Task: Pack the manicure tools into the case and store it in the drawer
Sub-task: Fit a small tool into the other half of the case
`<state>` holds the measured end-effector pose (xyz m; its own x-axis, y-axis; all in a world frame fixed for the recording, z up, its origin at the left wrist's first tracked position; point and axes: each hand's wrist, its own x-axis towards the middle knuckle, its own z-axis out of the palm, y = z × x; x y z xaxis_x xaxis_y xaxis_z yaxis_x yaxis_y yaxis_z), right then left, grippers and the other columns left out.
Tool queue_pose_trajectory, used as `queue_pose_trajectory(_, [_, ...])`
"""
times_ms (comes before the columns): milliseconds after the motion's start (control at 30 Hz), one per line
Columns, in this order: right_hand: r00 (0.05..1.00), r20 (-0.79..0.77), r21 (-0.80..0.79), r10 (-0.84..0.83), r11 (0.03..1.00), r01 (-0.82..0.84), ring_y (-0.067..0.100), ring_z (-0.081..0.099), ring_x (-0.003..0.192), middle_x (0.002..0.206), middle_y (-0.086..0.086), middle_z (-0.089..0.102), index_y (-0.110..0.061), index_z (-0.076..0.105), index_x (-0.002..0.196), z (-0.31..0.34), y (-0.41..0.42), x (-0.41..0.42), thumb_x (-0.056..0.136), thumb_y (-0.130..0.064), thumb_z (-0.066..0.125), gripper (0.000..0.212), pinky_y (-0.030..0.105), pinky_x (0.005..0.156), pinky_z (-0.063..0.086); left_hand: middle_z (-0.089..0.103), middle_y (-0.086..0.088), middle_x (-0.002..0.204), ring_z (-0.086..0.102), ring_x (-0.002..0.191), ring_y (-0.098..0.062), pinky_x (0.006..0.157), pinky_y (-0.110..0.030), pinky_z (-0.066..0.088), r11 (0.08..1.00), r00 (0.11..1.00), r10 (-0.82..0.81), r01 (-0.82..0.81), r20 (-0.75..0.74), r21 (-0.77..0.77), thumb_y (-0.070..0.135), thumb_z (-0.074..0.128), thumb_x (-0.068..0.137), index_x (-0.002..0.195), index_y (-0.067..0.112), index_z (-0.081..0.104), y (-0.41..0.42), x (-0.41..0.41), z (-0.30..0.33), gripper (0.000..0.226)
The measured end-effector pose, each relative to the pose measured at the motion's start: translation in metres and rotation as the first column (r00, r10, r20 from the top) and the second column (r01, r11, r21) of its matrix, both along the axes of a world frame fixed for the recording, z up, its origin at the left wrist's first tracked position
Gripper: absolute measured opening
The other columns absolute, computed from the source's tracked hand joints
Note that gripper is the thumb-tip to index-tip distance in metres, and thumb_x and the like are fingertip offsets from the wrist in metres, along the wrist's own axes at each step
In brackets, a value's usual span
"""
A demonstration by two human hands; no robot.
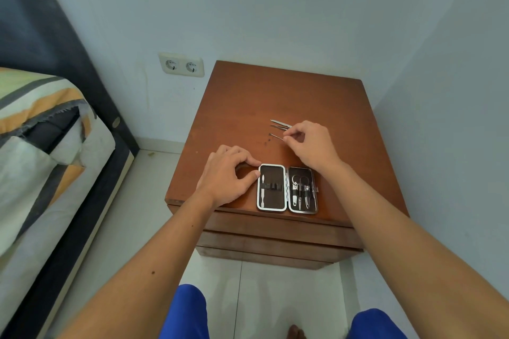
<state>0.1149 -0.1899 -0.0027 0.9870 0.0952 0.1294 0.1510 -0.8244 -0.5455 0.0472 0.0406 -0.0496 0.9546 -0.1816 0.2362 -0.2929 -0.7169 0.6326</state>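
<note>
Right hand (311, 143) has a fingertip grip on a thin loose tool (276, 137) at the surface's (275, 91) centre, left hand (228, 173) pinching the open case's (287, 188) left edge; risk judged: so slender a tool may slip from that pinch, or the case shift during insertion.

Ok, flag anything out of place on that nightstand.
Loose tools lie outside the open case, behind it; the right hand pinches one. Small dark specks dot the nightstand beside them.
</note>
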Motion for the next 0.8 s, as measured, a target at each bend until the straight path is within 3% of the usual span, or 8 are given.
queue_pose_trajectory(167, [0.999, -0.042, -0.103, -0.013, 0.995, 0.008, 0.023, 0.064, 0.097, 0.089, -0.007, 0.062, -0.022, 0.081, 0.092, -0.002, 0.012, 0.011, 0.094, -0.027, 0.075, 0.009, 0.030, 0.081, 0.042, 0.064, 0.025, 0.111, 0.047, 0.111, -0.005, 0.096, -0.032, 0.031, 1.000, 1.000, 0.002, -0.003, 0.004, 0.010, 0.046, 0.072, 0.091, 0.104, 0.038, 0.074, -0.001, 0.000, 0.001, 0.015])
queue_pose_trajectory(333, [0.997, -0.060, -0.242, 0.056, 0.968, -0.068, 0.030, 0.058, 0.111, 0.112, 0.008, 0.062, -0.014, 0.073, 0.102, -0.008, 0.017, 0.004, 0.104, -0.024, 0.059, 0.018, 0.040, 0.092, 0.046, 0.064, 0.025, 0.112, 0.046, 0.111, -0.005, 0.095, -0.031, 0.030, 1.000, 1.000, 0.003, -0.003, -0.004, 0.020, 0.047, 0.071, 0.091, 0.104, 0.038, 0.074, -0.001, 0.000, 0.000, 0.016])
queue_pose_trajectory(433, [0.994, -0.077, -0.219, 0.083, 0.971, -0.098, 0.025, 0.059, 0.105, 0.110, 0.002, 0.065, -0.019, 0.070, 0.103, -0.002, 0.012, -0.001, 0.105, -0.025, 0.055, 0.016, 0.039, 0.090, 0.047, 0.063, 0.025, 0.112, 0.046, 0.111, -0.005, 0.095, -0.031, 0.031, 1.000, 1.000, 0.002, -0.001, -0.006, 0.018, 0.048, 0.071, 0.092, 0.104, 0.038, 0.073, -0.001, 0.000, 0.001, 0.016])
queue_pose_trajectory(533, [0.969, -0.147, -0.084, 0.198, 0.974, -0.211, 0.007, 0.058, 0.083, 0.090, -0.014, 0.065, -0.023, 0.070, 0.098, 0.014, 0.004, -0.008, 0.104, -0.023, 0.059, 0.013, 0.026, 0.077, 0.044, 0.063, 0.025, 0.112, 0.046, 0.110, -0.005, 0.093, -0.031, 0.029, 1.000, 1.000, 0.000, 0.000, -0.004, 0.022, 0.049, 0.070, 0.092, 0.104, 0.039, 0.073, -0.001, 0.000, 0.001, 0.016])
queue_pose_trajectory(600, [0.932, -0.219, -0.097, 0.290, 0.944, -0.316, -0.004, 0.054, 0.076, 0.085, -0.022, 0.061, -0.025, 0.071, 0.099, 0.025, 0.000, -0.014, 0.104, -0.023, 0.061, 0.012, 0.012, 0.069, 0.037, 0.063, 0.025, 0.111, 0.046, 0.110, -0.005, 0.094, -0.031, 0.030, 1.000, 1.000, -0.001, 0.001, -0.001, 0.027, 0.049, 0.070, 0.092, 0.104, 0.039, 0.073, -0.001, 0.000, 0.001, 0.015])
queue_pose_trajectory(667, [0.884, -0.306, -0.133, 0.354, 0.903, -0.408, -0.008, 0.056, 0.078, 0.088, -0.023, 0.064, -0.025, 0.073, 0.100, 0.030, -0.005, -0.019, 0.104, -0.024, 0.061, 0.012, 0.008, 0.069, 0.036, 0.063, 0.025, 0.111, 0.046, 0.110, -0.005, 0.094, -0.032, 0.031, 1.000, 1.000, -0.002, 0.002, -0.004, 0.027, 0.049, 0.070, 0.092, 0.104, 0.040, 0.073, -0.001, 0.001, 0.001, 0.015])
queue_pose_trajectory(800, [0.827, -0.385, -0.222, 0.409, 0.829, -0.513, 0.006, 0.060, 0.092, 0.102, -0.012, 0.068, -0.019, 0.074, 0.101, 0.029, -0.007, -0.022, 0.104, -0.025, 0.060, 0.015, 0.023, 0.085, 0.045, 0.063, 0.026, 0.109, 0.046, 0.109, -0.004, 0.093, -0.030, 0.029, 1.000, 1.000, 0.005, -0.005, -0.001, 0.018, 0.048, 0.072, 0.091, 0.103, 0.039, 0.073, -0.001, 0.000, 0.000, 0.014])
